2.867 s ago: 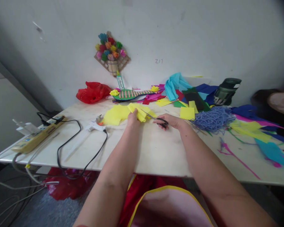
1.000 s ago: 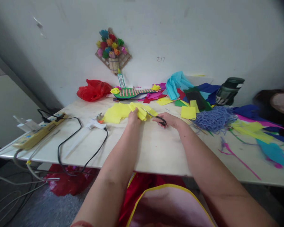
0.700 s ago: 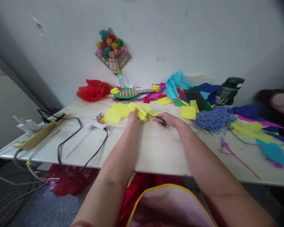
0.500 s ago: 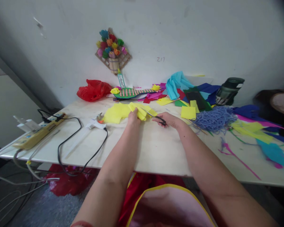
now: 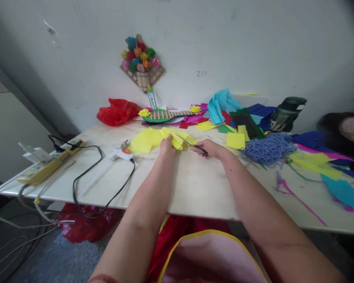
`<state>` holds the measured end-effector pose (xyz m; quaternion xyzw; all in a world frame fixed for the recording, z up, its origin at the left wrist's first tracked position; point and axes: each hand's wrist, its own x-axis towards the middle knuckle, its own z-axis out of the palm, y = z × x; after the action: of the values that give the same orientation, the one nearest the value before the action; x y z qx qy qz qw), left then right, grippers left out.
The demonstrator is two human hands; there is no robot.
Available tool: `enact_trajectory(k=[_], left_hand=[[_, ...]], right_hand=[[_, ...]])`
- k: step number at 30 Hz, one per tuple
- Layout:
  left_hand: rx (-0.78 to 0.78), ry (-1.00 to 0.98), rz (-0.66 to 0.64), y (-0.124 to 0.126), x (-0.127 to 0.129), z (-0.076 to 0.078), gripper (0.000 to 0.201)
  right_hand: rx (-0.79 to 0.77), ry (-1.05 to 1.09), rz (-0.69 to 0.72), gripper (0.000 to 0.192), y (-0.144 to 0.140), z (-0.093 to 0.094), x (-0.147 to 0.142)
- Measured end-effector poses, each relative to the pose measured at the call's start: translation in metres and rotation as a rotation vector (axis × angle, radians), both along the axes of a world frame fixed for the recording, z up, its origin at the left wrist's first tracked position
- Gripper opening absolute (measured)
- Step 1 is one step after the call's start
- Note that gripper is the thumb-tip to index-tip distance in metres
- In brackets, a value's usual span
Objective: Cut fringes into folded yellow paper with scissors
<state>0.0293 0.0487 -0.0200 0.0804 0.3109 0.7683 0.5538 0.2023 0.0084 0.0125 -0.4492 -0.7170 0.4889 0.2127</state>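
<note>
A sheet of yellow crepe paper (image 5: 144,140) lies on the white table, its right part gathered into folds. My left hand (image 5: 166,145) grips that folded part, with fingers partly hidden by the paper. In my right hand (image 5: 210,148) is a pair of scissors (image 5: 200,148) with black handles. The blades point left and reach the folded paper, just right of my left fingers. Whether the blades are apart cannot be made out. Left of the paper rests a white glue gun (image 5: 120,154) with a black cord.
A yellow power strip (image 5: 50,163) with cables sits at the left edge. Behind the hands lies a green paper shape (image 5: 162,114) with yellow flowers. A red plastic bag (image 5: 118,112), blue shredded strands (image 5: 267,149), a dark bottle (image 5: 287,114) and coloured paper scraps stand around.
The scissor handles look closer together now. Both hands stay in nearly the same place on the paper, and the whole view has shifted slightly.
</note>
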Motion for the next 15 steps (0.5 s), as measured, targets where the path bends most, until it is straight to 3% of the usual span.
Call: enact_trajectory(k=[15], left_hand=[[-0.013, 0.001, -0.016, -0.0036, 0.0034, 0.0032, 0.017]], right_hand=[[0.059, -0.046, 0.046, 0.042, -0.0016, 0.0001, 0.0014]])
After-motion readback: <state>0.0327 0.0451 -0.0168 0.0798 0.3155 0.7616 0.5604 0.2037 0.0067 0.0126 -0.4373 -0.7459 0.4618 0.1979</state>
